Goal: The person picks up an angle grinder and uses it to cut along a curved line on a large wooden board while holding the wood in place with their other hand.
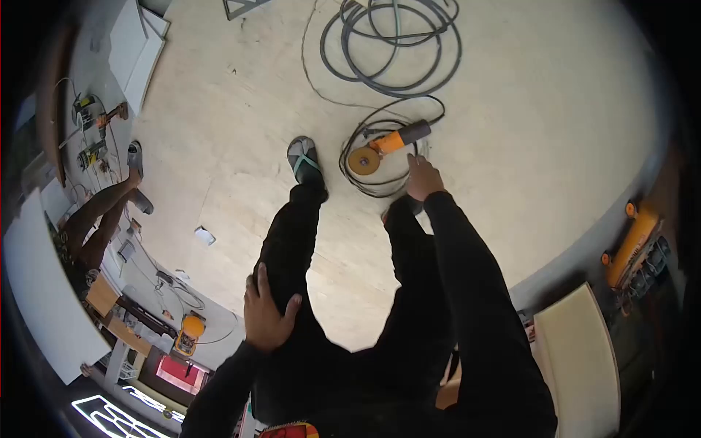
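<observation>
An orange angle grinder [385, 146] with a round disc lies on the plywood floor [548, 131], its thin black cord looped around it. My right hand [422, 177] reaches down just below and right of the grinder, fingers near the cord; whether it grips anything I cannot tell. My left hand [266, 312] rests flat on my left thigh, fingers spread over the black trouser leg. My left foot in a grey sandal [304, 158] stands beside the grinder.
A large coil of grey cable [394, 44] lies farther out on the floor. Another person's legs [102, 215] stand at the left near tools and wires. A yellow meter [190, 334] sits lower left. An orange tool [634, 244] and a white board [580, 358] are at right.
</observation>
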